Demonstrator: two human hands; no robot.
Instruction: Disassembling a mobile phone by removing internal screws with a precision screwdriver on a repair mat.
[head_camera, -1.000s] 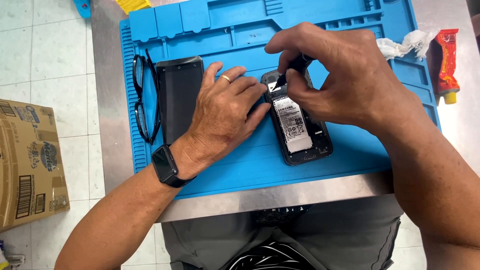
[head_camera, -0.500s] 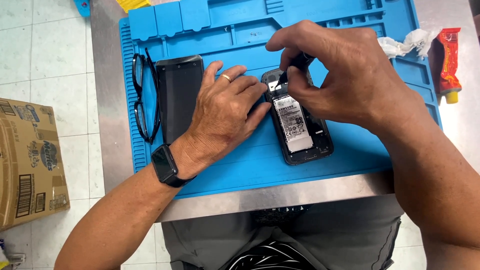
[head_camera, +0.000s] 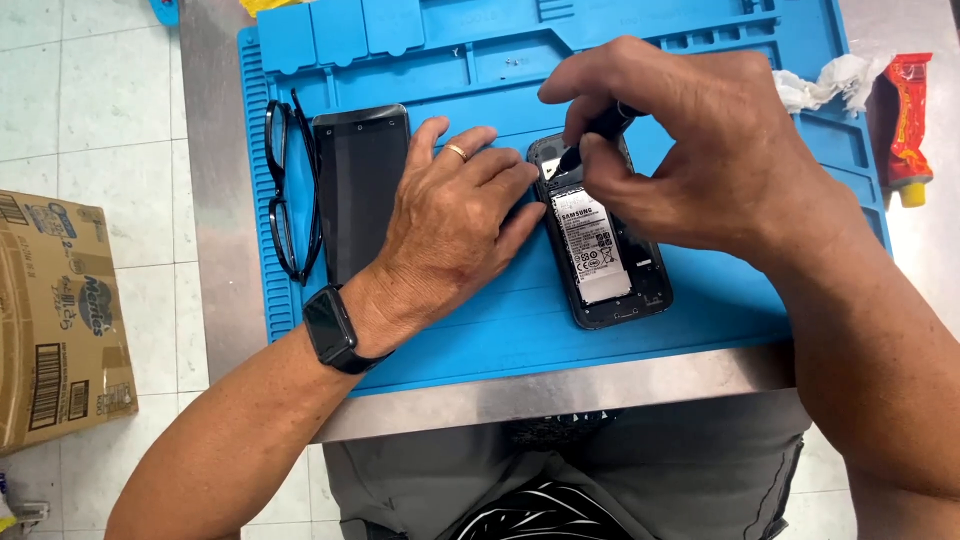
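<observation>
While the tool works: little changes from a moment ago.
Left hand (head_camera: 455, 215): still flat, fingers together, steadying the phone (head_camera: 600, 240) mid-mat (head_camera: 700, 310).
Right hand (head_camera: 690, 150): still pinching a black tool (head_camera: 598, 130) at the phone's top.

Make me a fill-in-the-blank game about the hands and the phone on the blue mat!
1. The right hand holds a thin black ____ over the open phone.
2. The left hand wears a gold ____ on one finger.
3. The glasses lie ____ of the black panel.
4. Everything sits on a mat coloured ____.

Missing words: tool; ring; left; blue
</observation>
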